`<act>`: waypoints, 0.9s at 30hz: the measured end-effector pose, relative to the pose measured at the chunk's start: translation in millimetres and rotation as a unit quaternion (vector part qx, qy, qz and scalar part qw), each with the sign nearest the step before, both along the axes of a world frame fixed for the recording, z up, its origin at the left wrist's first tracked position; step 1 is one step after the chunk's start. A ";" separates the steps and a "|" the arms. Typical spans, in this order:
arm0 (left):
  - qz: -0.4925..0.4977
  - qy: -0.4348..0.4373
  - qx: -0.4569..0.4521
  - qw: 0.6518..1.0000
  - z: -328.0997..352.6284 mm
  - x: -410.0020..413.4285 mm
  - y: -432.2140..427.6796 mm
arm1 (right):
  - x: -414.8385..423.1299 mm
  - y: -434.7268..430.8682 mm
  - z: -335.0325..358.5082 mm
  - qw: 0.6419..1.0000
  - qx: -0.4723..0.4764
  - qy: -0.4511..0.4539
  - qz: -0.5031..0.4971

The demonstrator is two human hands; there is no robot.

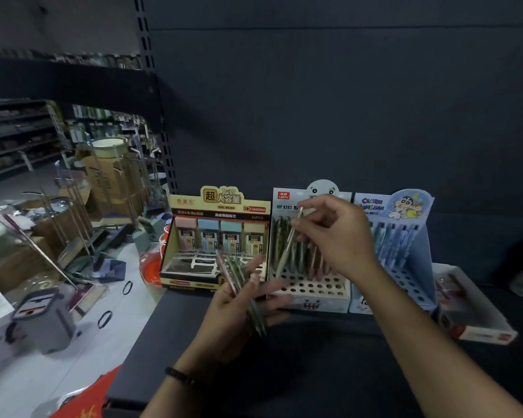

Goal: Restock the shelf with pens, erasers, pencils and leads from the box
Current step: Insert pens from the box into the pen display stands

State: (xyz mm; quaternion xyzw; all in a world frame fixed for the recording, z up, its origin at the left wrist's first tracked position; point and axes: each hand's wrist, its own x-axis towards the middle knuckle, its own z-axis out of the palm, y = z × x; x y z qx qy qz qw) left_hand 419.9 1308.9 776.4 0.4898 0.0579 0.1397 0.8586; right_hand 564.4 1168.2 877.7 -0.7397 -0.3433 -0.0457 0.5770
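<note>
1. Fingers (pixel 311 204) of the right hand (pixel 335 236) pinch one pale pencil (pixel 288 245), tilted over the holed display stand (pixel 314 289).
2. Left hand (pixel 239 303) grips a bundle of pencils (pixel 245 285) above the shelf (pixel 314 357).

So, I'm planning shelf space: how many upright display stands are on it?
3, side by side: yellow lead stand at left, white pencil stand in the middle behind the right hand, blue cartoon stand at right. Others may sit out of frame.

yellow lead box (pixel 215 203), blue pen stand (pixel 417 267), pencils (pixel 254 310) perhaps green.
</note>
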 end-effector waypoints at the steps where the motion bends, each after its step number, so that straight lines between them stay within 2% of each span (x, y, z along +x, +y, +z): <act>1: 0.010 0.000 0.007 1.000 -1.7 1.2 0.4 | 2.0 0.7 0.3 0.999 0.010 -0.014 -0.031; 5: 0.035 0.022 0.018 0.999 -9.9 5.9 4.2 | 6.7 7.9 -4.6 0.990 -0.035 -0.080 -0.110; 11: 0.053 0.052 -0.071 0.995 -8.3 11.6 8.3 | 9.0 27.7 -18.8 0.974 -0.118 -0.148 -0.125; 19: 0.069 0.030 -0.052 0.996 0.2 2.4 3.4 | 9.2 38.4 -23.3 0.956 -0.183 -0.187 -0.134; 27: 0.018 0.024 -0.058 0.998 3.7 -2.1 2.7 | 12.6 44.6 -25.4 0.929 -0.286 -0.198 -0.125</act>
